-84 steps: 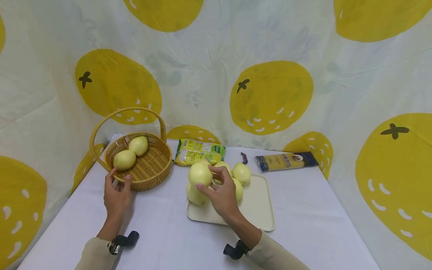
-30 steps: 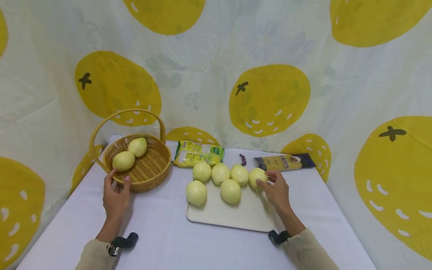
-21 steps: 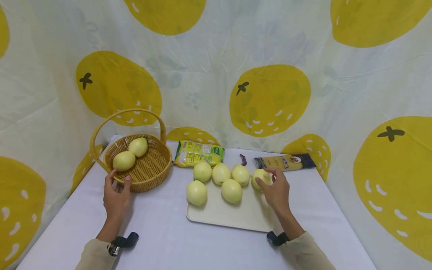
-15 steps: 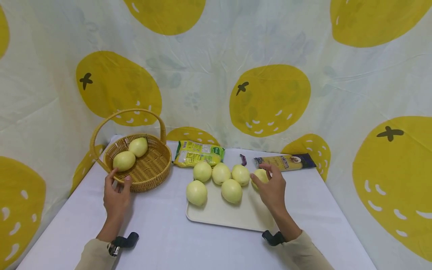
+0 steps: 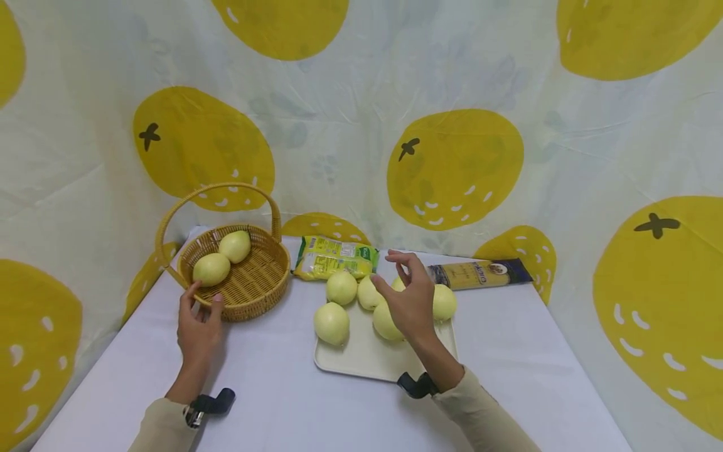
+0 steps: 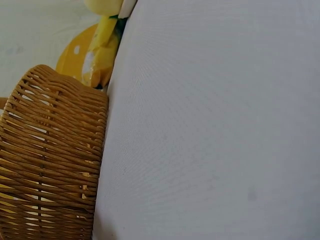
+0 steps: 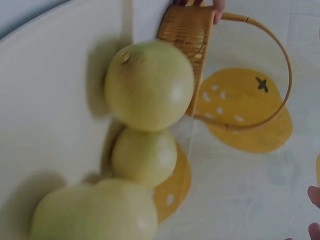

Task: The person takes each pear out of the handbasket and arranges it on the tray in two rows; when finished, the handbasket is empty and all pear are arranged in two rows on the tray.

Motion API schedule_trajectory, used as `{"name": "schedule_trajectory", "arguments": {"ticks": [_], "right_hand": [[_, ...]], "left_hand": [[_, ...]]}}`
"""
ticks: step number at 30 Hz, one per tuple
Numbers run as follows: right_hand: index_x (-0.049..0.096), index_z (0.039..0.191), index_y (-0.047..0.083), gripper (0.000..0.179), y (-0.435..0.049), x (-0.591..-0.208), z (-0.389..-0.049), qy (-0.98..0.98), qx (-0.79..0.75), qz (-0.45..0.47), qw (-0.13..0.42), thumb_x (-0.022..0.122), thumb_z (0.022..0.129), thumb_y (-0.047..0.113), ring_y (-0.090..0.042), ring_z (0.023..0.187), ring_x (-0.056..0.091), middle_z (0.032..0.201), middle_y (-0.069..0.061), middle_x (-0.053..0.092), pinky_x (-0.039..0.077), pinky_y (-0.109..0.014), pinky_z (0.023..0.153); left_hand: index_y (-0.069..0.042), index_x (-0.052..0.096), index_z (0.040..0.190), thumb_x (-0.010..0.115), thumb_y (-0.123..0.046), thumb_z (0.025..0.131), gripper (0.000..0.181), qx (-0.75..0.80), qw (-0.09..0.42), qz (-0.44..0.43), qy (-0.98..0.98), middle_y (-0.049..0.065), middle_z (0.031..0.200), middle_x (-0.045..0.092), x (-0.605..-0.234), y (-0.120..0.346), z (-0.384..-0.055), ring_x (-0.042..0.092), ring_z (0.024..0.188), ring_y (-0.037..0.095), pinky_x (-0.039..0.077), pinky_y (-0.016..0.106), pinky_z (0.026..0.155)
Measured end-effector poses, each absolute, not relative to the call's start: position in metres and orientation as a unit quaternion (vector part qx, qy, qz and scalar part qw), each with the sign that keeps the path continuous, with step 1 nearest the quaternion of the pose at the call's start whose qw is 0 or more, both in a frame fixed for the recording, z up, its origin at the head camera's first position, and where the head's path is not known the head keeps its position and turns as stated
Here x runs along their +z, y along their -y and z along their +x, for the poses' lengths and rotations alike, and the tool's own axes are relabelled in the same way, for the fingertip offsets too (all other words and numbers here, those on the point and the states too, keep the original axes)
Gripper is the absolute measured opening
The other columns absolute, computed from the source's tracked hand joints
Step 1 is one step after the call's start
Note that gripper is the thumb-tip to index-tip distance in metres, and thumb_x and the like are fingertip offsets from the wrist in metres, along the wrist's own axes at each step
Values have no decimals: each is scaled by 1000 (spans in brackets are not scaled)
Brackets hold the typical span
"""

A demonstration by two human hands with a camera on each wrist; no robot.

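In the head view my left hand (image 5: 200, 333) grips the near rim of a wicker basket (image 5: 257, 307), where a couple of pale yellow-green pears (image 5: 211, 270) lie. My right hand (image 5: 411, 301) hovers over the pears on a cream tray (image 5: 361, 361), thumb and fingers spread apart with nothing held. It hides part of several pears; one pear (image 5: 444, 302) sits at the tray's right end and another pear (image 5: 331, 323) at its left. The right wrist view shows a pear (image 7: 149, 86) up close. The left wrist view shows the basket's side (image 6: 50, 160), without the hand.
Behind the tray lies a yellow-green packet (image 5: 336, 257). A blue and gold packet (image 5: 480, 274) is at the back right. The white tablecloth (image 5: 282, 389) ends at a fruit-print curtain (image 5: 339, 125). The basket's tall handle (image 5: 220, 186) arches upward.
My right hand held a pear above the tray's left, set it at the tray's right end, let go, and moved back left over the other pears. The left hand stayed at the basket.
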State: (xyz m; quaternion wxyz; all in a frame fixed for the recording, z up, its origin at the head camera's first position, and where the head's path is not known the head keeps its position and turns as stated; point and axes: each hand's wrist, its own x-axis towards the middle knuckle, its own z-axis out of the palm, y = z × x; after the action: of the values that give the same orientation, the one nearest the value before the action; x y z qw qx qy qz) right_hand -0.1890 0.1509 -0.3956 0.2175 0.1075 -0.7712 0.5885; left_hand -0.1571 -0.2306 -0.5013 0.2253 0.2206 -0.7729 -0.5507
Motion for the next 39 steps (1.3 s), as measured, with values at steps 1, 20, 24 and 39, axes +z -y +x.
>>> {"name": "schedule_trajectory", "arguments": {"ticks": [1,20,24,39], "right_hand": [[67,122,8,38,-145,-395,-190,767,593,117,216,86,89,8,-14,141,57,136,-2,66,47,-27,121],[67,123,6,42,-33,-392,-210,737,633,172,161,88,88,11,-15,134,61,131,-4,69,53,-32,117],[67,123,8,42,-12,-395,-214,739,633,174,153,89,87,11,-16,131,63,128,-7,70,55,-32,114],[69,126,17,44,67,-415,-234,749,624,201,97,90,87,18,-12,131,64,131,4,71,55,-33,115]], "left_hand": [[-29,36,164,59,-44,108,63,-550,226,219,773,4,177,24,-502,230,-157,25,163,31,33,57,131],[-29,34,165,58,-46,108,64,-544,222,218,779,4,176,25,-500,229,-158,25,163,32,34,58,130],[-27,35,165,58,-46,108,65,-543,225,212,781,6,176,26,-501,230,-158,26,163,34,35,59,129],[-26,36,165,60,-43,108,64,-541,230,207,782,7,176,27,-503,232,-158,28,162,35,36,60,128]]}}
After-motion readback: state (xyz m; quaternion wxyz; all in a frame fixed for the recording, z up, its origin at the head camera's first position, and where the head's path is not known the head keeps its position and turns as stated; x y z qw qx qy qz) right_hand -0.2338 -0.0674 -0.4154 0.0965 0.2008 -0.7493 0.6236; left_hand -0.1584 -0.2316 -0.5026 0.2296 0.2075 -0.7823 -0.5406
